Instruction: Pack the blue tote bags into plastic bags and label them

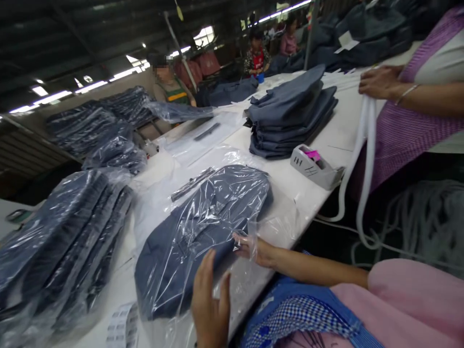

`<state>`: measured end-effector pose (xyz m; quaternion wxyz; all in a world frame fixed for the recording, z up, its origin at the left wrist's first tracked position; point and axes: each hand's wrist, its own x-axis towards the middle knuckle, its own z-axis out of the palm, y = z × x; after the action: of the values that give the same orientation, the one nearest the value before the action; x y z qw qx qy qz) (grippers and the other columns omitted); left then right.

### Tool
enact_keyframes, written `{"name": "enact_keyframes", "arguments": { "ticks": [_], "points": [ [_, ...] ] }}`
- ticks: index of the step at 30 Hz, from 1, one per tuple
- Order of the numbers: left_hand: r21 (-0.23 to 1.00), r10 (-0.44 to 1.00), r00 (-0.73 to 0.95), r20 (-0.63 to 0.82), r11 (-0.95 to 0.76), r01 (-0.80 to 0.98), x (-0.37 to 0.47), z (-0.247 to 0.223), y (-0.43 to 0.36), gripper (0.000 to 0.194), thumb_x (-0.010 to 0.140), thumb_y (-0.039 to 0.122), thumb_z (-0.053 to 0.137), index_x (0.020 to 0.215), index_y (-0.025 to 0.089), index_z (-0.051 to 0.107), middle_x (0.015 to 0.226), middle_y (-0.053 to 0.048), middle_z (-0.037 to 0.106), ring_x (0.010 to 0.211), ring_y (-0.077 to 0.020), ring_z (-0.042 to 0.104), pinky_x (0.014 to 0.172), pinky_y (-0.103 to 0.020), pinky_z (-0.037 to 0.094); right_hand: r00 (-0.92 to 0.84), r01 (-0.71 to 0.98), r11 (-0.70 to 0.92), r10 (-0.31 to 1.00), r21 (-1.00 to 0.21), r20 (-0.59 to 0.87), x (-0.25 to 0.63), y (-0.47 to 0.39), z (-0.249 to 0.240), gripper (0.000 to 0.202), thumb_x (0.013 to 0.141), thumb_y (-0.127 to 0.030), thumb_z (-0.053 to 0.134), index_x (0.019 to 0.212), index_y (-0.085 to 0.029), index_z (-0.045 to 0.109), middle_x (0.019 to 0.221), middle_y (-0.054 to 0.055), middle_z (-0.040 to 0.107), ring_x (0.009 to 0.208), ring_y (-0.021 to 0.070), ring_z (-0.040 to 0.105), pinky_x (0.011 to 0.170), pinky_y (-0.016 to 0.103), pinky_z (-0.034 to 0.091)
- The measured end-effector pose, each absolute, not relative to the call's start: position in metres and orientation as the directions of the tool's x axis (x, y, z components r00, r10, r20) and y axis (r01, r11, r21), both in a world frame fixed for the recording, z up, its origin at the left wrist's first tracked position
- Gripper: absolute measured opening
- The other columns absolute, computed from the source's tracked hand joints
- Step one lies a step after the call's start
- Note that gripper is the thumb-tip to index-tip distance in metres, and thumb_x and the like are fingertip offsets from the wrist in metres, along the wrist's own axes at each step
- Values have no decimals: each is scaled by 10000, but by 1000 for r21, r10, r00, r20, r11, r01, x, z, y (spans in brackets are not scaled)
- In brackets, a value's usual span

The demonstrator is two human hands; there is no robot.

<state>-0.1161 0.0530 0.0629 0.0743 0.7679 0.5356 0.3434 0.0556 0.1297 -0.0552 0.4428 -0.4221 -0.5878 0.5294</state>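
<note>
A dark blue folded garment in a clear plastic bag (pixel 203 227) lies on the white table, its film wrinkled and shiny. My left hand (pixel 211 302) is raised beside the bag's near edge, fingers apart, with nothing in it. My right hand (pixel 253 249) is at the bag's right edge, partly under the clear film near its open end, fingers spread. A dark strip (pixel 192 184) lies under plastic just behind the garment. A sheet of printed labels (pixel 122 326) rests near the table's front left.
Bagged garments (pixel 68 241) are piled at left. Unbagged dark garments (pixel 290 116) stand stacked behind, near a grey plastic holder (pixel 313 166). A person at right holds white strips (pixel 366 159); other people (pixel 174 87) are farther back.
</note>
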Motion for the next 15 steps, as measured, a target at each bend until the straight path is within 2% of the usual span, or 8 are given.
{"name": "enact_keyframes", "arguments": {
  "ticks": [1,3,6,8,10,11,13,15],
  "points": [
    [434,839,319,442,-511,742,-96,62,60,511,884,328,594,1373,227,486,1353,-118,572,1259,-279,528,1036,-453,478,-237,64,92,969,-994,74,66,128,-54,276,986,-369,369,1016,-272,626,758,-21,704,696,183,664,633,316,547],
    [393,717,525,459,-693,604,-62,56,66,434,876,249,613,1304,220,548,1224,-104,656,1140,-230,612,965,-365,530,-210,147,117,974,-982,85,91,119,-51,173,907,-370,544,915,-237,656,759,-19,695,720,195,651,671,325,541],
    [498,626,692,360,-756,425,-37,37,62,299,904,169,557,1191,232,611,1049,-47,722,950,-144,681,849,-244,567,-159,300,184,977,-936,141,132,102,-47,112,844,-268,634,919,-202,686,914,50,705,921,250,626,874,416,500],
    [542,662,684,308,-713,446,-36,24,58,269,922,159,516,1162,221,620,1058,-43,723,959,-135,684,859,-238,567,-131,523,265,964,-810,231,156,96,-43,169,856,-208,619,1006,-178,690,1075,113,681,1094,283,562,992,466,425],
    [490,728,582,362,-680,546,-41,16,58,251,925,150,506,1130,212,637,1066,-51,723,982,-146,681,883,-259,561,-162,729,328,935,-600,314,172,96,-40,259,850,-200,644,1103,-161,676,1215,144,631,1167,299,515,1012,465,406],
    [432,744,524,414,-668,606,-44,16,60,243,920,153,520,1118,215,646,1057,-52,725,970,-155,682,876,-270,560,-194,789,348,923,-507,331,177,99,-38,304,842,-212,663,1143,-163,666,1259,141,611,1165,300,512,996,451,418],
    [271,742,455,493,-628,730,-51,21,68,278,900,196,575,1167,232,642,1109,-68,714,986,-191,672,881,-317,549,-253,835,372,914,-406,318,181,109,-36,307,845,-242,672,1147,-184,675,1252,117,621,1108,290,531,938,420,441],
    [84,745,446,496,-552,829,-56,31,79,440,873,259,624,1309,262,568,1320,-111,612,1143,-269,607,961,-416,502,-303,853,393,909,-344,287,181,121,-36,220,875,-243,633,1079,-209,709,1128,92,674,1026,268,553,880,394,441]
  ]
}}
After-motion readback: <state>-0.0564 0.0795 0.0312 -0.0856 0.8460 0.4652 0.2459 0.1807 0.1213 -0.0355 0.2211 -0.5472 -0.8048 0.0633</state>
